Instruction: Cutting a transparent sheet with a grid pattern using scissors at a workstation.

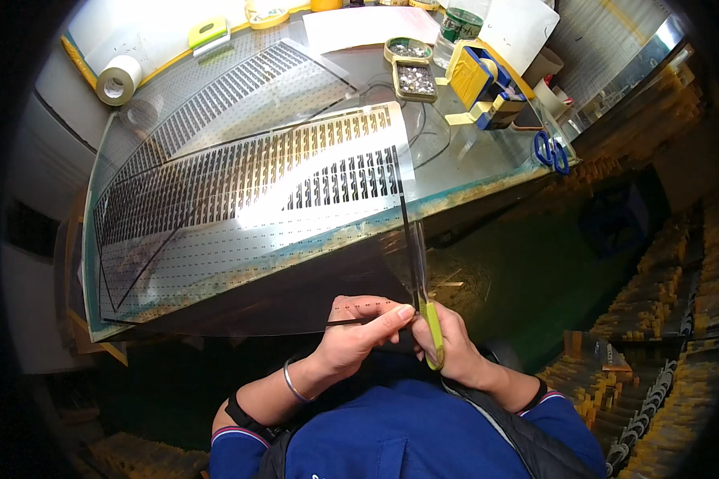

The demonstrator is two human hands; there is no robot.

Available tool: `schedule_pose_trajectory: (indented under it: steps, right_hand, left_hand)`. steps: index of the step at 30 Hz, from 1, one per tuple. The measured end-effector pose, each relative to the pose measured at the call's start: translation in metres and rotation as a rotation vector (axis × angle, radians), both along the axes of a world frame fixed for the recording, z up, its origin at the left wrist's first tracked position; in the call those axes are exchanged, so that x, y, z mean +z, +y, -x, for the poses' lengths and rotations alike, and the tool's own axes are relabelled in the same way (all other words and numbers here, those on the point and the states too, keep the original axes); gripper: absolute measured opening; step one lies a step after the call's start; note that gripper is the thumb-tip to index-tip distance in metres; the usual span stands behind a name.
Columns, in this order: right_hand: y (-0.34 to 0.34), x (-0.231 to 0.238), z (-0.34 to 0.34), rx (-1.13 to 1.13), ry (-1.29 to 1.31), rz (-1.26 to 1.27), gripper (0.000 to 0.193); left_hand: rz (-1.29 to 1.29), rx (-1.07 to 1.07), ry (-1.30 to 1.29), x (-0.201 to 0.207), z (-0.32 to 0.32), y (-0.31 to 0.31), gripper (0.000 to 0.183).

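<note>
1. Head view, handling: the clear sheet (240, 184) looks thin and light for its breadth, likely springy rather than limp, and apt to bow wherever nothing supports it. Its glossy face may be slippery and would probably crease or scratch easily. The best hold seems to be a light pinch on the unprinted margin, between thumb and fingers, with the surface (487, 152) bearing the rest.
2. Head view, hold: the left hand (361, 329) is narrowed in a pinch on the sheet's near edge, thumb on top, fingers showing through from beneath. The right hand (458, 351) is curled round the green handles of the scissors (433, 335), blades pointing away from the body. How far the blades are parted, I cannot tell. The scissors look stiff and easily managed by those handles.
3. Head view, place: most of the sheet lies on the surface; its near part overhangs the edge, reaching the person's lap side.
4. Head view, looks: the sheet is see-through, with dense rows of small dark marks, fainter dotted rows nearer the person, and black border lines. Strong glare whitens its middle.
</note>
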State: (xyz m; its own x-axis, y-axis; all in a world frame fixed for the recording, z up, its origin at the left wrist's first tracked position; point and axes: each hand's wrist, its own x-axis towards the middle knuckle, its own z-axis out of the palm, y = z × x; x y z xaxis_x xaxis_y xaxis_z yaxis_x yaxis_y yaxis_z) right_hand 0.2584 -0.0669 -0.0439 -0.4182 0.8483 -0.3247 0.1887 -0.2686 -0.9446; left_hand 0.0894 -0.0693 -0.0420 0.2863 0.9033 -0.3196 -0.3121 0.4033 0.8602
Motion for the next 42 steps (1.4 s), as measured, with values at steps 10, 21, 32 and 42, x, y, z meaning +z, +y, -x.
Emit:
schedule_pose_trajectory:
  steps: [10,21,32,42]
  right_hand:
    - [0.001,-0.009,-0.003,-0.032,-0.003,0.048,0.03]
    - [0.006,-0.003,-0.001,-0.068,0.011,0.075,0.024]
    - [0.012,-0.001,-0.001,-0.083,0.054,0.078,0.026]
    - [0.017,-0.011,0.0,-0.135,0.087,-0.012,0.024]
  left_hand:
    - [0.007,-0.029,0.022,-0.007,-0.002,-0.003,0.019]
    - [-0.018,-0.031,-0.023,-0.006,-0.007,-0.007,0.017]
    - [-0.024,-0.071,0.006,-0.011,-0.009,-0.012,0.016]
    - [-0.098,-0.131,0.074,-0.015,-0.011,-0.017,0.018]
